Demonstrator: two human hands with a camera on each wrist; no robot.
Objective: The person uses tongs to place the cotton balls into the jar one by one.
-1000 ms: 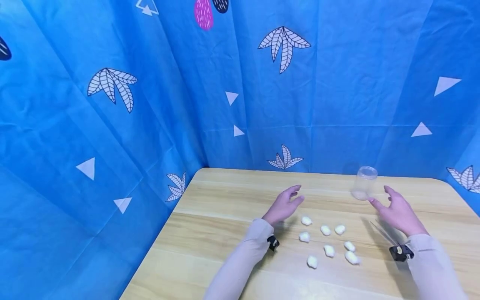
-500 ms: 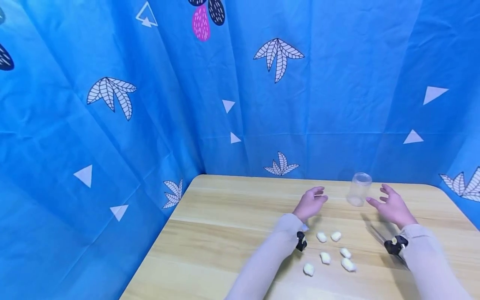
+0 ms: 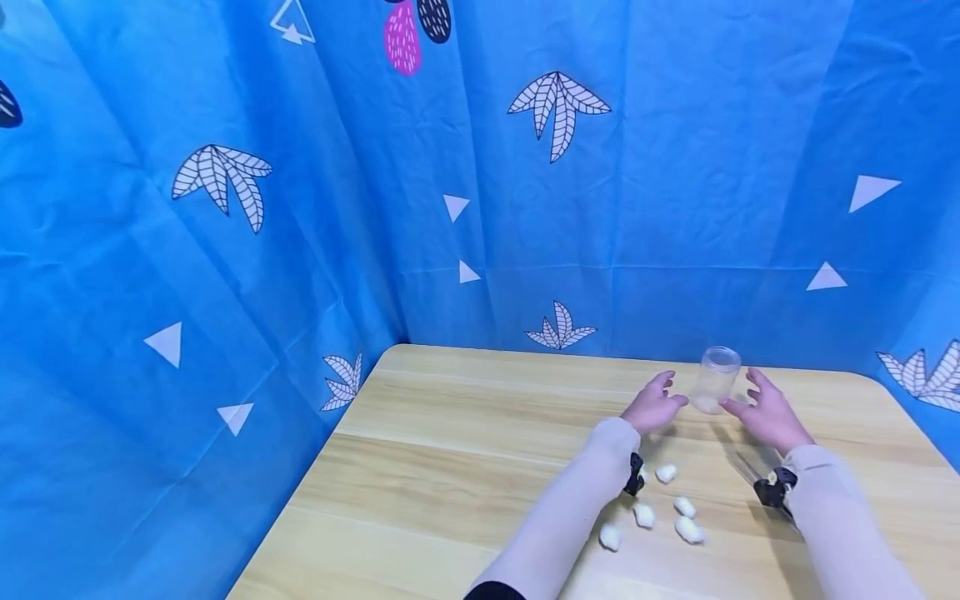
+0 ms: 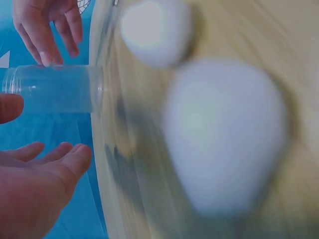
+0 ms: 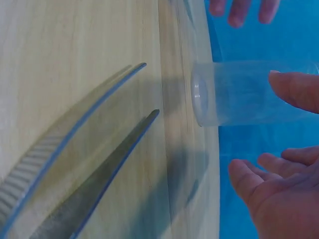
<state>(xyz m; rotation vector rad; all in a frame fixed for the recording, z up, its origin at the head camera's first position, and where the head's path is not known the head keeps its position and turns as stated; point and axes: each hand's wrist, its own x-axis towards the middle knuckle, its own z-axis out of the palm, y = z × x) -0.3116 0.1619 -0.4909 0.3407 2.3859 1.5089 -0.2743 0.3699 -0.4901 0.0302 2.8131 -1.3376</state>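
Note:
A clear plastic jar [image 3: 716, 379] stands upright near the table's back edge. My left hand [image 3: 654, 406] is at its left side, fingers spread and relaxed, with a gap to the jar in the head view. On the other side is my right hand [image 3: 768, 414], fingers also extended; its thumb [image 5: 296, 92] overlaps the jar in the right wrist view, and whether it touches cannot be told. Metal tweezers [image 5: 99, 174] lie under the right wrist, tips apart. Several white cotton balls [image 3: 689, 530] lie nearer the front, some partly hidden by my left forearm.
The wooden table [image 3: 420, 433] has a rounded back edge. Directly behind it hangs a blue patterned curtain [image 3: 690, 208], close to the jar, and more of it runs along the left side. Dark wrist cameras hang low over the table.
My left hand has moved right, over the cotton balls, to the jar's left side. My right hand has come slightly nearer the jar. The jar and tweezers appear unmoved; the head view has shifted slightly.

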